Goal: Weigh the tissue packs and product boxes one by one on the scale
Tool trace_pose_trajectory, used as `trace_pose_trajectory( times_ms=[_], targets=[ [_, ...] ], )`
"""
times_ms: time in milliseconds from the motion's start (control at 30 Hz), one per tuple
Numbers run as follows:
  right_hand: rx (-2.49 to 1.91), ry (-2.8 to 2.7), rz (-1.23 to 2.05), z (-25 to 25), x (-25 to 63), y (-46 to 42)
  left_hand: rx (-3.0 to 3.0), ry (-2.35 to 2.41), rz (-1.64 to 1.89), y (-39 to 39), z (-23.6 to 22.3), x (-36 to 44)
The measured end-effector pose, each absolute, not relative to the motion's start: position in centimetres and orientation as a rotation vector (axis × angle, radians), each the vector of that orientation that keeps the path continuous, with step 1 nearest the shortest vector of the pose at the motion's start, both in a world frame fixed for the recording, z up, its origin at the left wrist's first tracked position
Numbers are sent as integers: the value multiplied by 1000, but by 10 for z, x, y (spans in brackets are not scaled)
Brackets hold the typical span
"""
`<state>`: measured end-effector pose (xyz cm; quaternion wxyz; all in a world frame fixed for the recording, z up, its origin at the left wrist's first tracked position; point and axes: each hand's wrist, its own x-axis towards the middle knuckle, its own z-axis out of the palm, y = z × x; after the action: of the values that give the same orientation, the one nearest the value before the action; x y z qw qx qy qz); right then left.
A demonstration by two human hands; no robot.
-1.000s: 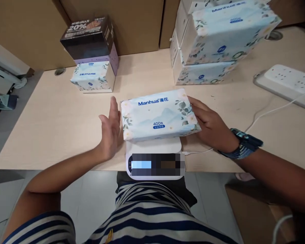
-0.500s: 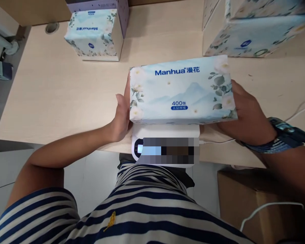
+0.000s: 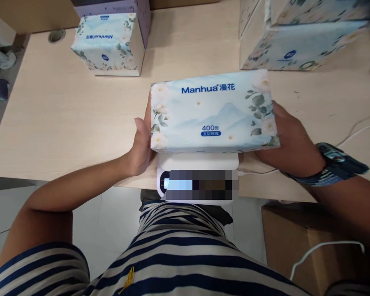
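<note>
Between my two hands is a pale blue tissue pack (image 3: 214,111) printed with white flowers and "Manhua". My left hand (image 3: 141,144) presses its left end, thumb pointing up and the other fingers hidden behind the pack. My right hand (image 3: 291,131), with a dark watch on the wrist, grips the opposite end, fingers mostly out of sight. Directly below the pack, at the desk's front edge, sits a white scale (image 3: 199,161) with a lit display, partly pixelated. Whether the pack rests on the scale or hovers over it, I cannot tell.
At the back left of the wooden desk (image 3: 64,111) stands another tissue pack (image 3: 106,45) before a purple pack (image 3: 143,24). More tissue packs (image 3: 299,49) are stacked at the back right. A white cable (image 3: 357,133) crosses the right side. Below is a cardboard box (image 3: 286,238).
The whole view has shifted slightly, so the desk and its contents appear a little further left. My hands keep the same hold on the tissue pack.
</note>
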<state>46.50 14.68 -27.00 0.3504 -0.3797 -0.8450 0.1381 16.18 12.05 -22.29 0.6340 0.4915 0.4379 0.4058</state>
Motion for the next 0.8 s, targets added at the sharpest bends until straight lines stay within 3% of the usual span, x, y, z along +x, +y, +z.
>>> trace_pose_trajectory(
  times_ms=[633, 800],
  targets=[
    [-1059, -2258, 604, -277, 469, 161, 1114, 685, 1023, 130, -230, 157],
    [-1222, -2269, 394, -273, 472, 158, 1122, 750, 1065, 129, -234, 156]
  ],
)
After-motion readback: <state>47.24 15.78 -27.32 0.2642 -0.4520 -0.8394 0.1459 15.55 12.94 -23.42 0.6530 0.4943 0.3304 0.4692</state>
